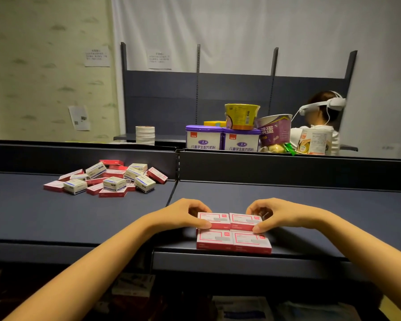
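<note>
Several flat red-and-white boxes sit in a tight block near the front edge of the dark blue shelf [310, 205]. My left hand [185, 215] grips the rear left box [214, 220], thumb on its front edge and fingers curled over its back. My right hand [271, 213] grips the rear right box [245, 220] the same way. Both rear boxes lie higher than the front left box [214, 239] and the front right box [252, 242]. What lies under the rear boxes is hidden.
A loose pile of red boxes and white-and-blue boxes [109, 179] lies on the left shelf. Beyond the back wall stand purple-lidded tubs [222, 139], noodle cups [241, 117] and stacked tape rolls [145, 135]. A person wearing a headset [320, 119] sits behind them.
</note>
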The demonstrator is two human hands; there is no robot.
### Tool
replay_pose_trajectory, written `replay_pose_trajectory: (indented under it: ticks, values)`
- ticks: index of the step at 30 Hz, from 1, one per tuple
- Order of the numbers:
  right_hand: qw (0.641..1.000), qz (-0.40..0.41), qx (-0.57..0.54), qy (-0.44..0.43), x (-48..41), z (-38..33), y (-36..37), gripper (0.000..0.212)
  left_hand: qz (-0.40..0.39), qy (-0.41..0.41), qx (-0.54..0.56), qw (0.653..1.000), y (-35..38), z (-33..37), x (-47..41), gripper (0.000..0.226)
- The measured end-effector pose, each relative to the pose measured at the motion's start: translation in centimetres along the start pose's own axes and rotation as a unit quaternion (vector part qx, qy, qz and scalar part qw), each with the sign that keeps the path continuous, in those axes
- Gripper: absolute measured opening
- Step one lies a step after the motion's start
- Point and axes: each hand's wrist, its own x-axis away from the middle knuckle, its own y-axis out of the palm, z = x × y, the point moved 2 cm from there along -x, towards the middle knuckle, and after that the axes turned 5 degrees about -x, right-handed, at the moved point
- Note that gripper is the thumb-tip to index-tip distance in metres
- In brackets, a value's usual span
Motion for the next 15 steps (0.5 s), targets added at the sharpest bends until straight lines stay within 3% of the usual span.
replay_pose_trajectory:
  ticks: [5, 9, 15]
  values:
    - [1.000, -0.012, 0.011, 0.008, -0.5, -0.5, -0.5, 0.040, -0.002, -0.006, -0.022, 1.000, -0.2, -0.1, -0.1, 0.033]
    - [0.998, 0.046, -0.020, -0.042, -2.4, -3.1, -1.5, 0.051, 0.052, -0.009, -0.025, 0.998, -2.2, -1.1, 0.7, 0.041]
    - [0.994, 0.052, -0.030, -0.089, -7.6, -9.0, -0.6, 0.058, 0.117, -0.012, -0.036, 0.992, -8.3, -4.0, 4.0, 0.051]
